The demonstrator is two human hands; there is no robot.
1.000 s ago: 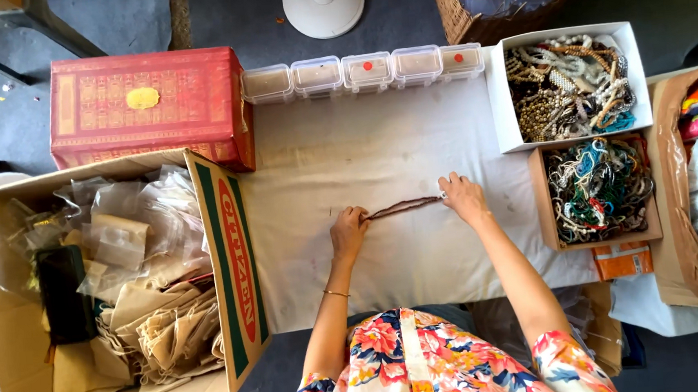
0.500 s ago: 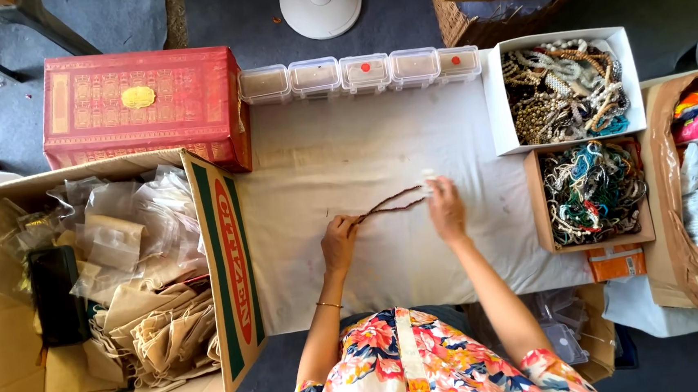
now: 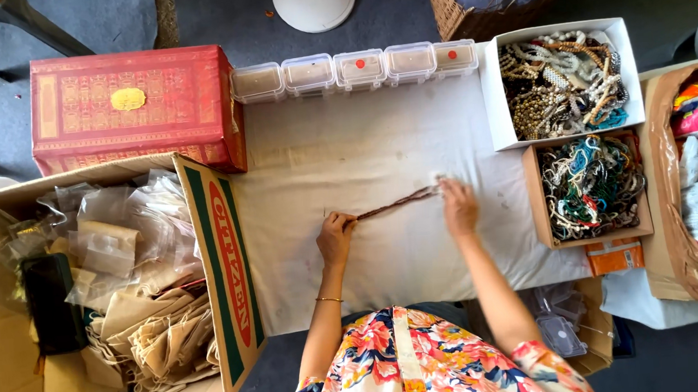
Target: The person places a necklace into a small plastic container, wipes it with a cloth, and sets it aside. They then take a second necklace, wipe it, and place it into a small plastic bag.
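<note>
We pinch brown beaded strand [image 3: 395,204] at both ends: left hand [image 3: 336,238] grips near end, right hand [image 3: 459,206] pins far end, pulling it taut and straight on white table cloth [image 3: 322,165]. Strand thin, dark brown, slanting up toward box of tangled necklaces [image 3: 566,87].

Open white-covered tabletop [image 3: 362,154] all around the stretched strand [image 3: 395,204], hemmed by the red box [image 3: 134,109] and open carton [image 3: 223,270] to the left, a row of small clear containers [image 3: 356,68] along the far edge, and two bead boxes [image 3: 582,135] to the right, seemingly flush against the cloth.
</note>
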